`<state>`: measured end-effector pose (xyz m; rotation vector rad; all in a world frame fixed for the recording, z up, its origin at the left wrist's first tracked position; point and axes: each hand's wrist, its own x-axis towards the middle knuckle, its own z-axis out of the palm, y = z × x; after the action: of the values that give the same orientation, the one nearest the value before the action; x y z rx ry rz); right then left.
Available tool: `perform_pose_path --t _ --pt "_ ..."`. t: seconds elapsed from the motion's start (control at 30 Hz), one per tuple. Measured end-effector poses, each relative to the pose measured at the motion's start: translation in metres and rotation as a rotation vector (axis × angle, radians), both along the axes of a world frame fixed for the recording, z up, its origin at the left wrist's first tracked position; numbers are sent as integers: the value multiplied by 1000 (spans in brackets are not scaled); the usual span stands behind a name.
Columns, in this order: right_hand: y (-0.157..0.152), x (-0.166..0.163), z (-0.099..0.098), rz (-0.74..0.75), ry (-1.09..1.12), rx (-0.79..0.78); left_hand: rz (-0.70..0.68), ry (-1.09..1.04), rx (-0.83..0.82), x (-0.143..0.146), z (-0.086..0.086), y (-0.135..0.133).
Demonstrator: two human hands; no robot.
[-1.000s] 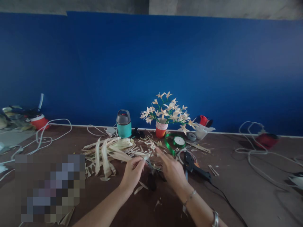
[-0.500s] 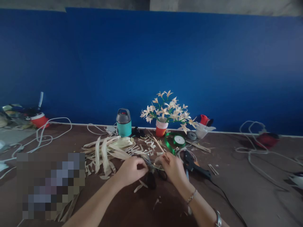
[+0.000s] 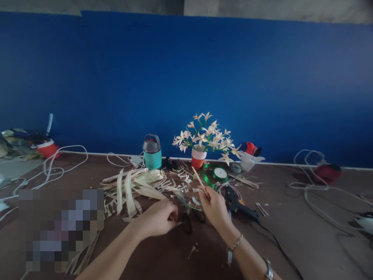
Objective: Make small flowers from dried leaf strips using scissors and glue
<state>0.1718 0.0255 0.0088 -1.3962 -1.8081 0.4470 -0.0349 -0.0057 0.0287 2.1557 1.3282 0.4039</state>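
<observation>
My right hand (image 3: 215,207) is closed round a thin pale stick (image 3: 199,179) that points up and away to the left. My left hand (image 3: 159,217) is curled shut low over the brown table (image 3: 291,241), its fingertips beside black-handled scissors (image 3: 189,217); what it holds, if anything, is hidden. Cut pale leaf scraps lie all around both hands. A heap of long dried leaf strips (image 3: 134,186) lies just left of my left hand.
A black glue gun (image 3: 240,204) with its cord lies right of my right hand. Behind stand a red cup of pale handmade flowers (image 3: 204,142), a green ribbon roll (image 3: 220,174), a teal container (image 3: 152,151). White cables (image 3: 58,165) trail left and right.
My left hand dropped from pinching a leaf piece to a closed fist by the scissors. My right hand closed on a thin stick and now holds it raised.
</observation>
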Motion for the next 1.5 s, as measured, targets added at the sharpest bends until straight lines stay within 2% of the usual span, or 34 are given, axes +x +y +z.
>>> perform_pose_path --t 0.13,0.23,0.33,0.47,0.57,0.67,0.77,0.87,0.93,1.1,1.27,1.4,1.5 --pt "-9 -9 5 197 144 -193 174 -281 -185 1 -2 8" --pt "-15 -16 7 294 165 -296 235 -423 -288 2 -3 12" --pt "-18 -20 8 309 162 -304 225 -494 -311 4 -5 13" --pt "-17 -21 9 254 171 -271 226 -540 -289 7 -9 14" --pt "-14 -19 8 195 238 -300 216 -543 -158 8 -9 13" --pt "-11 -17 8 176 352 -342 204 -458 151 9 -6 9" --pt "-9 -16 9 207 477 -387 130 -306 460 10 -5 6" --pt "-10 -15 11 262 549 -455 82 -230 618 12 -6 4" --pt "-11 -15 13 298 563 -471 86 -233 653 14 -6 3" --pt "-16 -16 16 322 538 -355 157 -335 564 17 -4 2" --pt "-19 -16 17 283 248 -68 226 -456 412 20 -1 2" --pt "-20 -17 16 239 192 -67 398 -644 212 25 0 0" --pt "-21 -17 13 189 144 30 459 -695 100 31 -1 -2"
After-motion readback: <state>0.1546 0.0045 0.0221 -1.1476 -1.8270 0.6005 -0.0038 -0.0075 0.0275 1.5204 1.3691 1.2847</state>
